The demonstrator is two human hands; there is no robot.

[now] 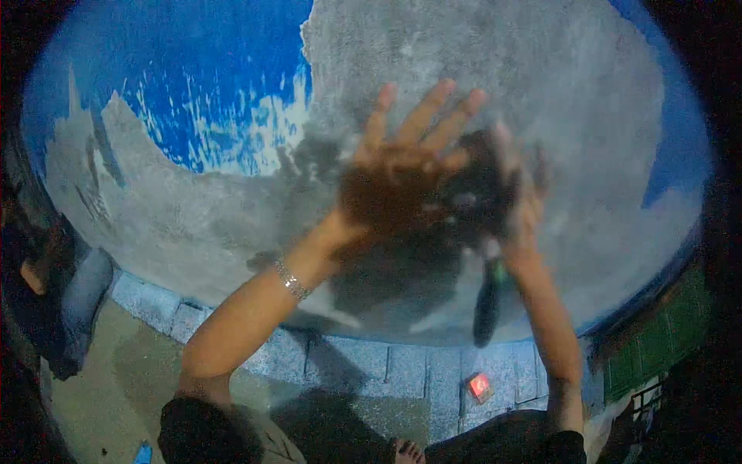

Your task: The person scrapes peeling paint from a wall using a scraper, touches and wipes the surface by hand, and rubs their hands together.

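Observation:
Before me spreads a broad surface point(579, 145), part blue paint and part grey coating. My left hand point(400, 180), with a metal bracelet point(291, 279) at its wrist, is raised over the grey area with fingers apart; a dark patch covers much of it. Close to its right, my right hand point(522, 203) is blurred. A tool with a dark handle point(486, 307) points down from beside that hand and appears to be held by it. Its working end is lost in a dark blur between the hands. Whether either hand touches the surface cannot be told.
Pale blocks point(406, 371) form a ledge along the surface's lower edge, with a small red-orange box point(480, 387) on it. A person's grey-clad leg point(87, 290) is at the left. My bare foot point(408, 451) shows below. Green panelling point(655, 342) stands at the right.

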